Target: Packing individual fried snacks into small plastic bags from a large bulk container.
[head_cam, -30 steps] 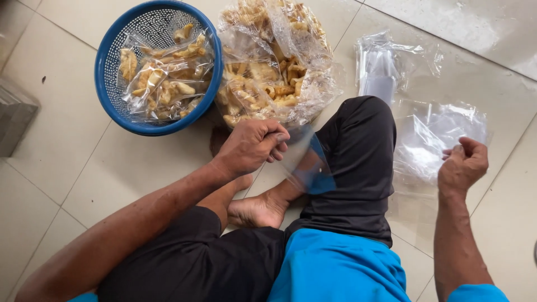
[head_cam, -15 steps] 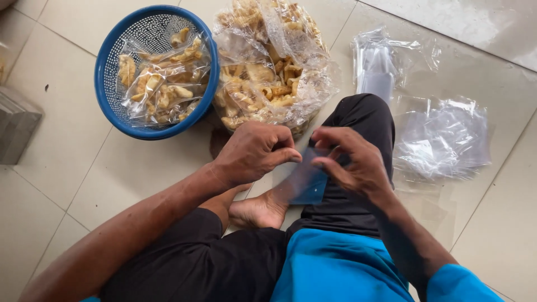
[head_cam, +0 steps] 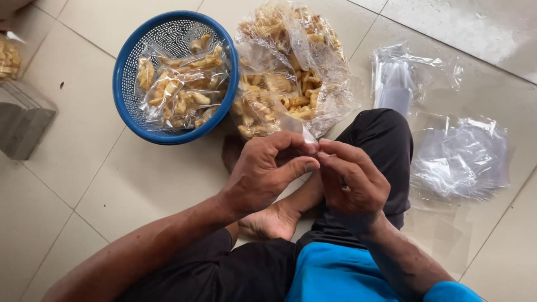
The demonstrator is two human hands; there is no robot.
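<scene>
Small clear plastic bag (head_cam: 309, 138), thin and nearly see-through, sat pinched between my left hand (head_cam: 268, 173) and right hand (head_cam: 353, 182), fingertips closed on its edge above my knee. Just beyond lay the big bag of fried crackers (head_cam: 291, 72), with the blue basket (head_cam: 126, 106) beside it.

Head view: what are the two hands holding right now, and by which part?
Both the left hand and the right hand pinch the top edge of a small clear plastic bag between fingertips, just in front of the big bag of fried snacks.
</scene>
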